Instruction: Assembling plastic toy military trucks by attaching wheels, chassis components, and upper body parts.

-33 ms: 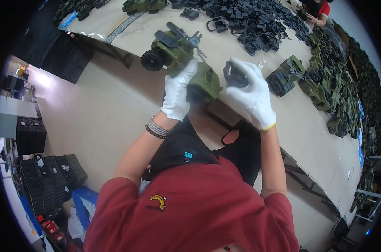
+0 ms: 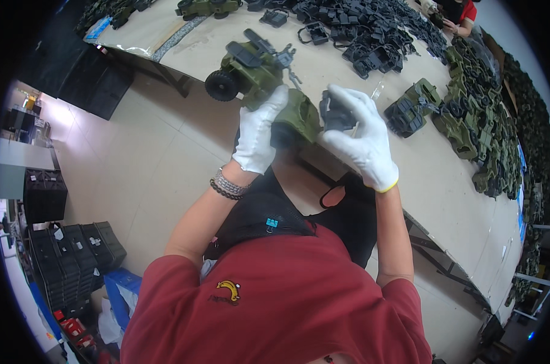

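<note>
In the head view, the left hand, in a white glove, had its fingers closed around an olive-green toy vehicle body, held up just above the near edge of the desk. The shell was rounded, matte green, with a dark underside facing the person. The right hand, also gloved in white, pinched a small black plastic part between thumb and fingers, touching the shell's right side. Just behind the left hand stood a finished green toy truck with a black wheel and black fittings on top. Further back lay a heap of black parts, and green toy vehicles lined the desk's right side
</note>
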A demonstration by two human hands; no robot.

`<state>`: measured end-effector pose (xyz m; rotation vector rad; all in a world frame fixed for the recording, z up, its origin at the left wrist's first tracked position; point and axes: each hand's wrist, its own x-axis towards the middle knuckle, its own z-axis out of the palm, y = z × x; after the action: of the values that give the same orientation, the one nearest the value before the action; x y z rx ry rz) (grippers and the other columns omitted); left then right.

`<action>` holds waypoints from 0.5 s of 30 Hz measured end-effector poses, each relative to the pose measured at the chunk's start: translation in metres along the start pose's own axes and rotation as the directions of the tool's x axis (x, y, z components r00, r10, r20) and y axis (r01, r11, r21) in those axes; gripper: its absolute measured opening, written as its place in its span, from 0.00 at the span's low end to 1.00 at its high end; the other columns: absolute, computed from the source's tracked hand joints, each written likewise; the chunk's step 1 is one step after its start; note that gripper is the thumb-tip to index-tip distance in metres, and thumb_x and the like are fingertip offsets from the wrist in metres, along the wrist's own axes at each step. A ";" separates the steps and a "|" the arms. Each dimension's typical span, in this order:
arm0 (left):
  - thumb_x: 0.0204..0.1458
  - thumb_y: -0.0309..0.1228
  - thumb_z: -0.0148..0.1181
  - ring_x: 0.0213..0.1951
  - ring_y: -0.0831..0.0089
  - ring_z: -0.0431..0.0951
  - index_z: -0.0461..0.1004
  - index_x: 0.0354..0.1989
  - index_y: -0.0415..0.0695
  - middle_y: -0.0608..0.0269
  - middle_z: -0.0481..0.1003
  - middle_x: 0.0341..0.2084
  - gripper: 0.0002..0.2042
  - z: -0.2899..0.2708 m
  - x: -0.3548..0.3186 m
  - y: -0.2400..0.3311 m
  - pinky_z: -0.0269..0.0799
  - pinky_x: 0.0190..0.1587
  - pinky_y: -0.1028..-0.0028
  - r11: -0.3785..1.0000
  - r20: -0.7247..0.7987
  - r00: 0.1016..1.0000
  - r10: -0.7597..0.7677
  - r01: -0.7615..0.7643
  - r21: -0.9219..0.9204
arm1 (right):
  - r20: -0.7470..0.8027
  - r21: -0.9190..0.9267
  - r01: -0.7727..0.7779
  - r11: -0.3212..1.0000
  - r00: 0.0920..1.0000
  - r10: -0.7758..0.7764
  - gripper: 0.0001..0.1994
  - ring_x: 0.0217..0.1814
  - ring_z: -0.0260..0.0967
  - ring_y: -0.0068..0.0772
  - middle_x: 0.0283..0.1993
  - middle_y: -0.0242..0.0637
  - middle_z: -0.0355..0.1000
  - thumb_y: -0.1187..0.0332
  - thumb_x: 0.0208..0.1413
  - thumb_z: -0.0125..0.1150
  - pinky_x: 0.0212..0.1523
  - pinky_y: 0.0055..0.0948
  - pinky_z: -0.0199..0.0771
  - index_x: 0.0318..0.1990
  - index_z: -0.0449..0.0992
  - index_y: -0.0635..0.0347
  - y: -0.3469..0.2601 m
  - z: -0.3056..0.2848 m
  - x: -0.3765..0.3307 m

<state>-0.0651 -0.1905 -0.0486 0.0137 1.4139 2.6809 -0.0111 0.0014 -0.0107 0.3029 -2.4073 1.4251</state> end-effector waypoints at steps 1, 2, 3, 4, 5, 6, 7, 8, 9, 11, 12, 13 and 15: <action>0.58 0.32 0.67 0.45 0.80 0.76 0.75 0.55 0.41 0.69 0.78 0.45 0.18 0.005 -0.003 0.002 0.70 0.51 0.76 1.000 0.040 0.999 -0.018 0.018 0.002 | -0.029 -0.064 0.085 0.994 0.996 -0.087 0.30 0.57 0.67 0.46 0.53 0.41 0.73 0.73 0.39 0.70 0.58 0.37 0.70 0.56 0.78 0.50 -0.006 0.004 -0.003; 0.58 0.32 0.67 0.45 0.80 0.76 0.75 0.55 0.41 0.69 0.78 0.45 0.18 0.007 -0.006 0.001 0.70 0.51 0.76 1.000 0.042 0.999 -0.025 0.025 0.003 | -0.032 -0.065 0.078 0.995 0.996 -0.080 0.30 0.57 0.67 0.46 0.53 0.41 0.73 0.73 0.39 0.70 0.58 0.37 0.70 0.56 0.78 0.50 -0.006 0.003 -0.006; 0.58 0.32 0.67 0.45 0.80 0.76 0.75 0.55 0.41 0.69 0.78 0.45 0.18 0.010 -0.009 0.001 0.70 0.52 0.76 0.999 0.071 0.997 -0.034 0.033 0.018 | -0.007 -0.086 0.112 0.990 0.994 -0.113 0.31 0.57 0.66 0.46 0.53 0.40 0.72 0.73 0.38 0.70 0.58 0.37 0.70 0.57 0.78 0.49 -0.005 0.002 -0.007; 0.58 0.33 0.66 0.46 0.80 0.76 0.75 0.55 0.41 0.69 0.78 0.45 0.18 0.011 -0.012 0.001 0.70 0.52 0.76 0.999 0.100 0.994 -0.042 0.039 0.032 | 0.019 -0.107 0.147 0.983 0.989 -0.146 0.32 0.58 0.66 0.46 0.54 0.40 0.72 0.74 0.36 0.70 0.58 0.37 0.70 0.57 0.78 0.49 -0.005 0.000 -0.008; 0.58 0.31 0.66 0.46 0.81 0.76 0.75 0.55 0.41 0.69 0.78 0.46 0.18 0.013 -0.014 0.001 0.70 0.52 0.76 0.999 0.118 0.993 -0.029 0.025 0.037 | 0.042 -0.067 0.131 0.989 0.991 -0.128 0.33 0.58 0.65 0.47 0.54 0.40 0.72 0.74 0.35 0.69 0.59 0.38 0.69 0.57 0.78 0.50 -0.006 -0.004 -0.010; 0.58 0.31 0.66 0.46 0.81 0.76 0.75 0.55 0.41 0.69 0.78 0.46 0.18 0.014 -0.016 0.001 0.70 0.52 0.76 0.999 0.116 0.993 -0.029 0.024 0.040 | 0.041 -0.064 0.130 0.989 0.991 -0.128 0.33 0.58 0.65 0.47 0.54 0.40 0.72 0.74 0.35 0.69 0.59 0.38 0.69 0.57 0.78 0.50 -0.007 -0.006 -0.012; 0.57 0.30 0.66 0.46 0.80 0.76 0.74 0.55 0.41 0.68 0.78 0.46 0.18 0.015 -0.018 0.001 0.70 0.53 0.76 0.999 0.114 0.993 -0.015 0.011 0.035 | 0.051 -0.045 0.102 0.994 0.994 -0.099 0.33 0.58 0.65 0.47 0.54 0.40 0.71 0.74 0.35 0.69 0.60 0.39 0.68 0.57 0.78 0.50 -0.009 -0.007 -0.014; 0.57 0.29 0.66 0.46 0.80 0.76 0.74 0.55 0.40 0.67 0.78 0.46 0.18 0.015 -0.020 0.001 0.70 0.53 0.76 1.000 0.112 0.994 -0.001 -0.002 0.030 | 0.062 -0.027 0.072 0.997 0.996 -0.071 0.33 0.58 0.65 0.47 0.55 0.40 0.71 0.75 0.35 0.69 0.61 0.39 0.67 0.57 0.78 0.51 -0.009 -0.008 -0.017; 0.57 0.29 0.66 0.46 0.80 0.76 0.74 0.55 0.40 0.67 0.78 0.46 0.18 0.017 -0.022 0.002 0.70 0.53 0.76 0.999 0.113 0.994 0.000 -0.003 0.032 | 0.061 -0.026 0.073 0.997 0.996 -0.072 0.33 0.58 0.65 0.47 0.55 0.40 0.71 0.75 0.35 0.69 0.61 0.39 0.67 0.57 0.78 0.51 -0.009 -0.007 -0.019; 0.56 0.27 0.67 0.46 0.79 0.76 0.73 0.55 0.40 0.66 0.78 0.46 0.18 0.020 -0.026 0.005 0.71 0.53 0.74 0.995 0.096 0.995 0.031 -0.040 0.088 | 0.027 -0.016 0.099 0.995 0.995 -0.099 0.33 0.58 0.65 0.47 0.55 0.40 0.71 0.74 0.35 0.69 0.61 0.39 0.67 0.57 0.78 0.51 -0.007 -0.005 -0.023; 0.56 0.27 0.67 0.46 0.79 0.76 0.73 0.55 0.40 0.66 0.78 0.46 0.18 0.021 -0.027 0.006 0.71 0.53 0.74 0.995 0.094 0.995 0.031 -0.040 0.090 | 0.028 -0.014 0.099 0.995 0.995 -0.099 0.33 0.58 0.65 0.47 0.55 0.40 0.71 0.74 0.35 0.69 0.61 0.39 0.67 0.57 0.78 0.51 -0.006 -0.005 -0.023; 0.56 0.27 0.67 0.47 0.78 0.76 0.73 0.55 0.40 0.66 0.78 0.46 0.19 0.022 -0.027 0.006 0.71 0.53 0.74 0.993 0.098 0.995 0.033 -0.043 0.108 | 0.030 -0.034 0.140 0.990 0.990 -0.139 0.34 0.58 0.64 0.48 0.56 0.41 0.70 0.74 0.35 0.69 0.61 0.40 0.67 0.58 0.77 0.51 -0.005 -0.006 -0.024; 0.56 0.27 0.68 0.47 0.78 0.76 0.72 0.56 0.39 0.65 0.77 0.47 0.19 0.022 -0.027 0.005 0.71 0.53 0.74 0.991 0.106 0.994 0.031 -0.044 0.127 | 0.028 -0.056 0.177 0.983 0.984 -0.176 0.34 0.59 0.64 0.48 0.57 0.42 0.70 0.74 0.35 0.69 0.61 0.40 0.67 0.59 0.76 0.51 -0.003 -0.007 -0.024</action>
<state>-0.0374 -0.1778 -0.0311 0.1898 1.5663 2.5711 0.0138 0.0060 -0.0142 0.5079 -2.3682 1.2782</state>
